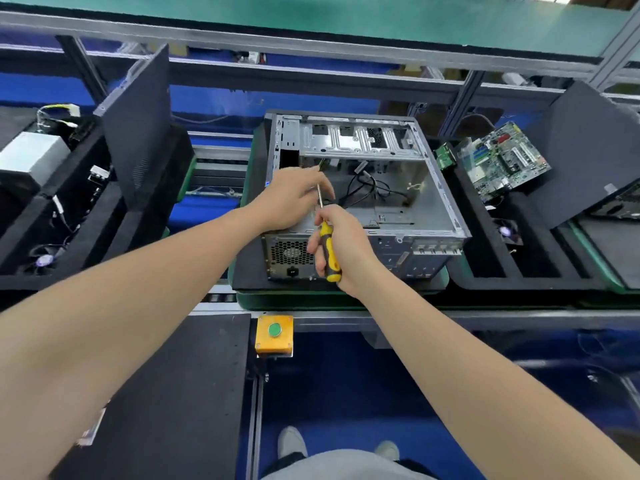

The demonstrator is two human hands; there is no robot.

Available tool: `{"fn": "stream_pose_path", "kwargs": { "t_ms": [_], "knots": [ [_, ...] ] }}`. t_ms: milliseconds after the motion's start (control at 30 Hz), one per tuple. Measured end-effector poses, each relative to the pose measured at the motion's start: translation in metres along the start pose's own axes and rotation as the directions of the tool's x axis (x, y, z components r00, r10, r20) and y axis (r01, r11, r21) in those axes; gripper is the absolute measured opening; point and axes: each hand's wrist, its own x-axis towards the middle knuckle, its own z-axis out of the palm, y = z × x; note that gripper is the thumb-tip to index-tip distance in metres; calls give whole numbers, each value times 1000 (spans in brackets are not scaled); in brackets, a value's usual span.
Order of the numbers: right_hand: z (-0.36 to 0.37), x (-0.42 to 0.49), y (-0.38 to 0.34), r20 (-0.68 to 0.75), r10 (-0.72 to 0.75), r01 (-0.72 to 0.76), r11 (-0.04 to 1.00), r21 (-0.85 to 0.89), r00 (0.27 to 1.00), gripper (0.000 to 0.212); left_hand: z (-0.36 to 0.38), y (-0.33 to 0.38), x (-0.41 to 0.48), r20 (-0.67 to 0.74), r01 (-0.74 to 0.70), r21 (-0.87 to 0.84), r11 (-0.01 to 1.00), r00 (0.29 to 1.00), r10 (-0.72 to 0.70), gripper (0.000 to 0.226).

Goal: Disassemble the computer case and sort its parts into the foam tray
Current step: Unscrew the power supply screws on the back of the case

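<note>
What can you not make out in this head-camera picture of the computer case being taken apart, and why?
- Head view: what the left hand touches inside the computer case; the hand itself, blurred, hides it.
- Head view: whether the screwdriver in the right hand meets a screw; the tip is blurred against the left hand.
- Head view: print on the motherboard; too small.

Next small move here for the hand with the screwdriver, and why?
Probably lower the screwdriver tip into the computer case, toward the power supply fastening. The right hand grips the handle, the shaft points in beside the left hand, and the motherboard already lies in the foam tray.
</note>
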Motion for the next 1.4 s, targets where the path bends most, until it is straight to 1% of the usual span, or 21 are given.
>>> {"fn": "stream_pose_path", "kwargs": {
  "t_ms": [33,100,167,233,267,333,467,567,667,767,900,1067,1133,1233,1400],
  "knots": [
    [0,-2,7,15,-19,19,1000,6,1000,13,-3,3,-4,16,40,-83,996,999,-39,33],
    [-1,-6,21,37,-40,39,999,27,999,15,-7,5,-12,57,114,-188,976,993,-105,27],
    [-4,-10,34,56,-76,74,997,25,996,23,-7,5,-18,132,106,-238,965,988,-76,25],
    [-9,-15,44,80,-113,113,994,1,990,32,-5,6,-21,189,77,-193,978,981,-40,26],
    [-11,-18,48,91,-121,123,992,-14,988,36,-4,7,-22,197,76,-159,984,979,-44,26],
    [-15,-24,55,107,-117,122,992,-45,987,42,-3,8,-23,203,96,-147,985,977,-65,25],
    [-24,-34,63,121,-57,68,993,-92,991,42,-1,17,-28,215,138,-108,985,970,-112,22],
    [-28,-36,64,142,-39,56,992,-115,989,44,0,19,-35,181,153,-72,986,974,-138,18],
    [-29,-36,64,139,-12,35,986,-163,990,46,3,20,-41,165,148,-93,985,977,-131,18],
    [-27,-36,66,116,-17,42,976,-213,993,47,4,19,-43,151,147,-102,984,980,-131,22],
    [-21,-34,68,57,-49,62,966,-251,997,47,1,14,-43,146,95,-102,990,986,-79,19],
    [-11,-36,74,-10,-51,46,960,-276,999,47,-3,13,-45,215,-30,104,994,977,7,44],
    [-9,-36,74,-29,-71,60,958,-279,997,47,-3,12,-46,200,-67,139,988,979,38,43],
    [-5,-38,74,-54,-87,70,961,-267,995,46,-2,10,-47,175,-125,148,981,980,99,37],
    [-2,-41,74,-55,-70,59,983,-175,996,45,-1,3,-46,163,-166,140,976,976,143,36]
  ]
}}
